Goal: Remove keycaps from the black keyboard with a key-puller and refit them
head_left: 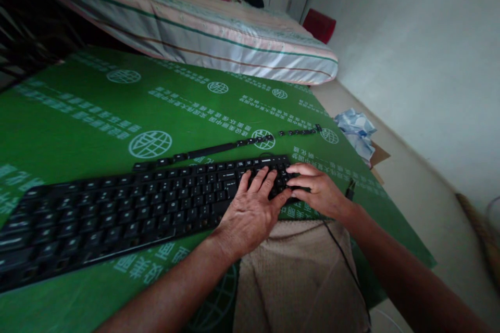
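A black keyboard (pixel 167 197) lies slantwise on the green sheet-covered tabletop (pixel 203 119). My left hand (pixel 255 205) is palm down over its right end, fingers spread and touching the number keys. Beside it, my right hand (pixel 318 187) has its fingers bent in at the keyboard's right edge, closed on something too small or hidden to make out. Some key positions along the near row show bare sockets. Behind the keyboard, loose black keycaps (pixel 250 141) form a line, including a long space bar (pixel 211 151). A second short line of keycaps (pixel 299 132) continues to the right.
A brown cloth (pixel 297 276) hangs at the near edge, with a black cable (pixel 344 255) across it. The cable's plug (pixel 350 190) is right of my right hand. A mattress (pixel 195 36) borders the far side. Crumpled plastic (pixel 355 130) and cardboard lie beside the white wall.
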`<move>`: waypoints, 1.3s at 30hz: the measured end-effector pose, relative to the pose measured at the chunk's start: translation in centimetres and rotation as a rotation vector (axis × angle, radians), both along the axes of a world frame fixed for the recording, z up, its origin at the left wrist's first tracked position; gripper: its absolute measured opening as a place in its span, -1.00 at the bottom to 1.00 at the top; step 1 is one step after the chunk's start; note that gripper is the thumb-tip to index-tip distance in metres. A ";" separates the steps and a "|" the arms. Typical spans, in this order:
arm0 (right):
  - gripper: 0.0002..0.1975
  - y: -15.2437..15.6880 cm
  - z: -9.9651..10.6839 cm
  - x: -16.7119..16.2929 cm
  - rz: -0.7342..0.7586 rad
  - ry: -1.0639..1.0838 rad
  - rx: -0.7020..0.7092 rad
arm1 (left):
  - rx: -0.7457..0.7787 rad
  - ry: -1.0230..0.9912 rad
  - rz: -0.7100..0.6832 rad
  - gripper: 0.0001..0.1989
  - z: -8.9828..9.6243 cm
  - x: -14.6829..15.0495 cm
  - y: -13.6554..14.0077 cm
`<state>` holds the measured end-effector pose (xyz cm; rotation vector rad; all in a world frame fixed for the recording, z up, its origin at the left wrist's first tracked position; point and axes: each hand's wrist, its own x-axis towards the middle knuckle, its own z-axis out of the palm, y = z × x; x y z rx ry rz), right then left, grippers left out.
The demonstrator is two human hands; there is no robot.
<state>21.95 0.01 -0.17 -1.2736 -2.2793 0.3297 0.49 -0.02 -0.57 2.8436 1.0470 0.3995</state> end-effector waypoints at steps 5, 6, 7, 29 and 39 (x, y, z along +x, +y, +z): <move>-0.84 0.0 0.2 -0.1 0.006 -0.014 0.007 | 0.017 0.004 -0.010 -0.56 0.0 -0.1 0.0; -0.85 0.0 0.2 -0.1 0.008 -0.017 0.012 | 0.017 0.007 -0.012 -0.56 0.0 -0.1 0.0; -0.85 0.0 0.2 -0.1 0.012 -0.019 0.015 | 0.016 0.010 -0.011 -0.57 0.0 -0.1 0.0; -0.88 0.5 0.5 0.2 0.106 -0.105 0.099 | 0.022 -0.002 -0.002 -0.57 -0.2 -0.1 0.0; -0.88 0.4 0.2 0.3 0.126 -0.069 0.128 | 0.035 -0.014 -0.013 -0.58 -0.2 -0.2 -0.1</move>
